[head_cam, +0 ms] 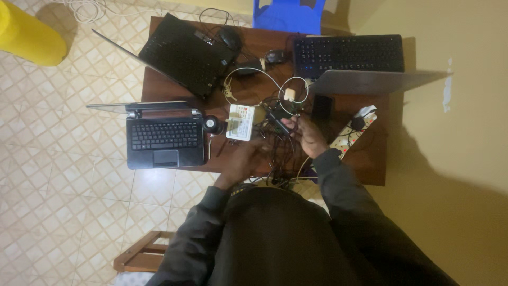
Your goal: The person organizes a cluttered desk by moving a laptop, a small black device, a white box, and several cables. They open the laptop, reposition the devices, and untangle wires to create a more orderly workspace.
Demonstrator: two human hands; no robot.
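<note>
Right hand (308, 136), centre of the frame: grip closed on a black adapter (279, 121), fingers pinching it just above the tangle of cables (280, 153). The adapter sits a little above and left of my palm, its lead running down into the tangle.

Left hand (244, 159), lower centre: blurred, grip loose and grasping nothing that I can make out, resting by the near edge of the surface (370, 164) just left of the cables.

Step in hand, as I judge it: sorting one adapter and its lead out of the knot. The next move calls for my left hand to steady or part the cables while the right lifts the adapter free without dragging its neighbours.

Close by: a white box (241, 122) just left of the adapter; a white charger (290, 95) with a white cord looped round it, above; a phone (321, 108) lying dark to the right; a white power strip (355, 130) at the right edge.

Further out: a small open laptop (165, 142) at the left; a larger black laptop (185, 53) upper left; a third laptop (349, 53) upper right; a mouse (229, 38) and a second mouse (275, 56) between them.

Beyond the surface: a blue chair (288, 16) at top, a yellow container (29, 34) in the upper left corner, tiled floor (63, 185).
</note>
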